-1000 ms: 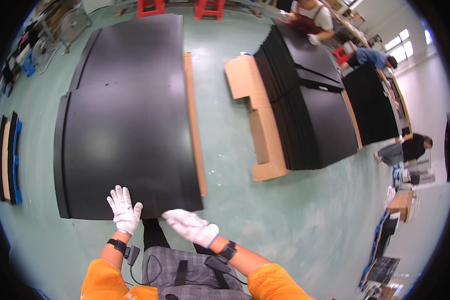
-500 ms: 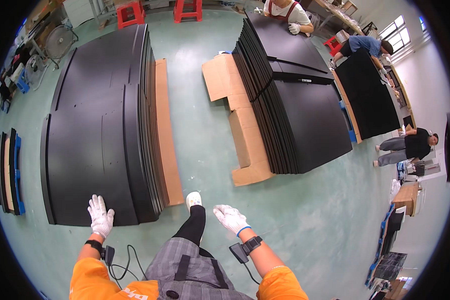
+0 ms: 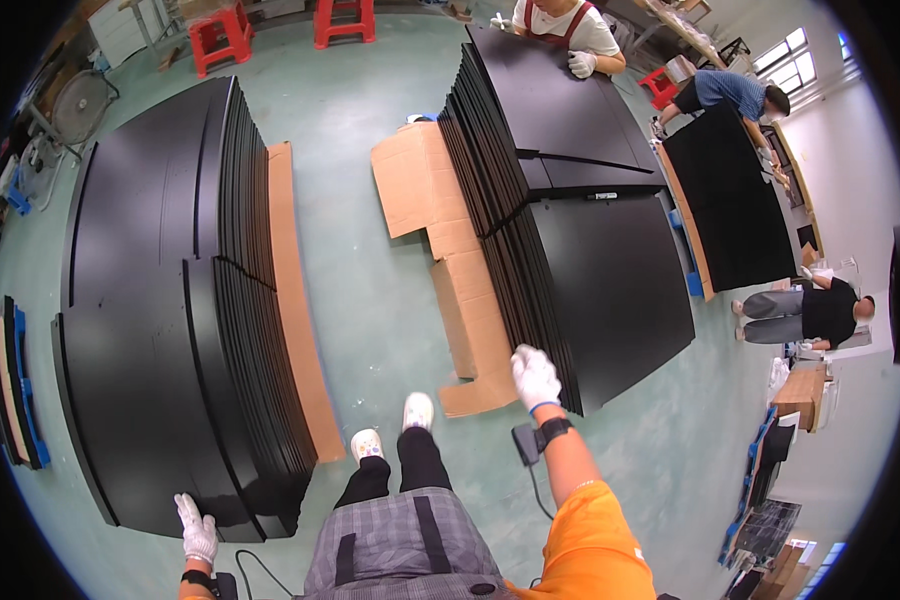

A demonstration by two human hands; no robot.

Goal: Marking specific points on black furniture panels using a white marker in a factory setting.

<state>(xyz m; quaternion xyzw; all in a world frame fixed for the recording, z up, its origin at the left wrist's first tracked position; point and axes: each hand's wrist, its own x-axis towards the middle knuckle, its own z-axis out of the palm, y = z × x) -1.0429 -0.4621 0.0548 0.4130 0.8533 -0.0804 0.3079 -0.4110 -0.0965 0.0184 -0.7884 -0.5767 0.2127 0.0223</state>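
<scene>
My left hand (image 3: 198,528), in a white knit glove, lies open with its fingers extended at the near edge of the left stack of black panels (image 3: 130,400). My right hand (image 3: 536,378), gloved the same way with a blue cuff edge, is curled closed in front of the near left corner of the right stack of black panels (image 3: 615,290). Whether its fingers hold anything is hidden, and I cannot tell if it touches the stack. A dark strap with a small box is on each wrist.
Brown cardboard (image 3: 300,300) runs under the left stack; bent cardboard (image 3: 470,320) lies beside the right one. A person in a red apron (image 3: 575,25) leans at the right stack's far end. Another bends over a black sheet (image 3: 730,200); a third stands right. Red stools (image 3: 345,22) stand far off.
I have stepped forward along the gap, with both shoes now in view. My right hand has moved right and forward to the right stack; my left stays at the left stack's near edge.
</scene>
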